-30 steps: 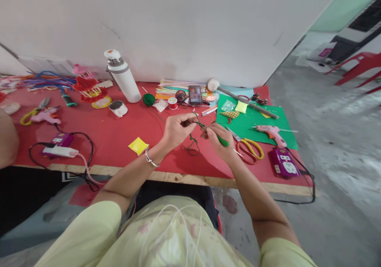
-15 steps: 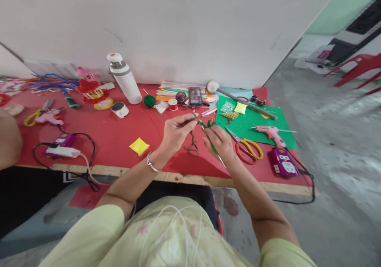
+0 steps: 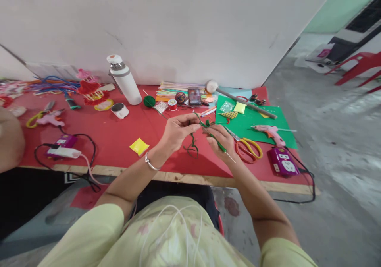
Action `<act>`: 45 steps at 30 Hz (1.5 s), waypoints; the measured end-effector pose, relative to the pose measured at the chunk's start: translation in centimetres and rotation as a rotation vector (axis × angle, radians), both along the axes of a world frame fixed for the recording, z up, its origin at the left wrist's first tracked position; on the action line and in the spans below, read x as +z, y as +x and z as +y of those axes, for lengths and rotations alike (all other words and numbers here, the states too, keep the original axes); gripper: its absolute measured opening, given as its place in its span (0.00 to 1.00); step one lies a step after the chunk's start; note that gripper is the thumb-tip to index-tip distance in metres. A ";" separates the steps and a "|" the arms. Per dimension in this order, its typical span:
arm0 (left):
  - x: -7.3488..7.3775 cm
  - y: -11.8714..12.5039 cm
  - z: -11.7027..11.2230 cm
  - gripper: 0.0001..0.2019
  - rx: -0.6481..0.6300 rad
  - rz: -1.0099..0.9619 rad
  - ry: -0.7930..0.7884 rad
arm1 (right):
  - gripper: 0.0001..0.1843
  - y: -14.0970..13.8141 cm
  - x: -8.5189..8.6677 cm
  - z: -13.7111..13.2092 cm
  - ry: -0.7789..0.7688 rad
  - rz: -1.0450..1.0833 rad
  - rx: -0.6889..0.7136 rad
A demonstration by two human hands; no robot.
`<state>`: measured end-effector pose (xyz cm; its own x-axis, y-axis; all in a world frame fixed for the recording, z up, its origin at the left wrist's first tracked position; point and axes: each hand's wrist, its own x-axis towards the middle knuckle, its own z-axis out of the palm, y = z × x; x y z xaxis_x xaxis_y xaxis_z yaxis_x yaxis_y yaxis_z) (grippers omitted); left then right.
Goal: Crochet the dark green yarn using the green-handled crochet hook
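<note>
Between my fingers in the head view, a small piece of green yarn work (image 3: 207,122) is held above the table. My left hand (image 3: 179,131) pinches the green yarn, thumb against forefinger. My right hand (image 3: 222,138) is closed around a crochet hook (image 3: 219,144) with a green grip, whose thin metal end sticks out towards my wrist. The hook's tip meets the yarn, though the exact stitch is too small to make out. A dark green yarn tail (image 3: 193,144) dangles below my hands. From the green yarn ball (image 3: 149,101), a strand runs towards my left hand.
Scissors (image 3: 249,148), a pink glue gun (image 3: 272,134) and a purple box (image 3: 284,163) lie to the right. A white flask (image 3: 126,82), a cup (image 3: 119,110) and a yellow packet (image 3: 139,146) stand left. A white board (image 3: 178,36) closes off the back. Another person's arm (image 3: 10,142) rests far left.
The crochet hook has tilted flatter, its rear end swinging to the right and slightly up. Both hands stay close together, with my left hand shifted slightly right.
</note>
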<state>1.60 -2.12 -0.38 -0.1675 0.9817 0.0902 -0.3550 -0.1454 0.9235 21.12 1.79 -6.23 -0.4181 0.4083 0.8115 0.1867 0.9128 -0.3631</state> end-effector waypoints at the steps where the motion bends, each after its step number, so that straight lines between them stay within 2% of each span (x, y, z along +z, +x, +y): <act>1: 0.0 0.0 0.0 0.17 -0.002 -0.007 -0.004 | 0.16 -0.1 0.0 0.0 -0.046 0.031 0.025; 5: -0.1 0.1 0.0 0.17 -0.009 -0.026 -0.017 | 0.20 -0.6 -0.4 -0.2 -0.214 0.105 0.082; 8: -0.1 0.1 0.0 0.16 -0.019 -0.009 -0.010 | 0.22 -0.9 -0.6 -0.3 -0.238 0.130 0.072; 14: -0.5 0.0 0.0 0.14 0.041 0.101 0.061 | 0.16 -0.6 -0.9 0.0 -0.045 0.049 0.000; 19: -0.8 -0.2 0.0 0.11 0.045 0.186 0.074 | 0.19 -0.3 -1.4 0.4 0.093 -0.025 -0.058; 24: -0.8 -0.2 0.0 0.10 0.033 0.220 0.099 | 0.22 -0.1 -1.6 1.0 0.186 -0.043 -0.047; 32: -0.6 0.2 -0.2 0.07 0.089 0.330 0.139 | 0.20 0.2 -2.4 1.3 0.199 -0.084 -0.103; 37: -0.5 0.3 -0.1 0.11 0.063 0.215 0.080 | 0.21 -0.3 -1.9 0.9 0.244 -0.077 -0.103; 42: -0.1 -0.2 0.1 0.17 -0.050 0.019 -0.029 | 0.22 -0.5 -1.3 0.8 0.308 -0.066 -0.076; 45: 0.0 -0.4 0.1 0.18 -0.115 0.005 -0.061 | 0.22 -0.5 -1.1 0.9 0.324 -0.062 -0.069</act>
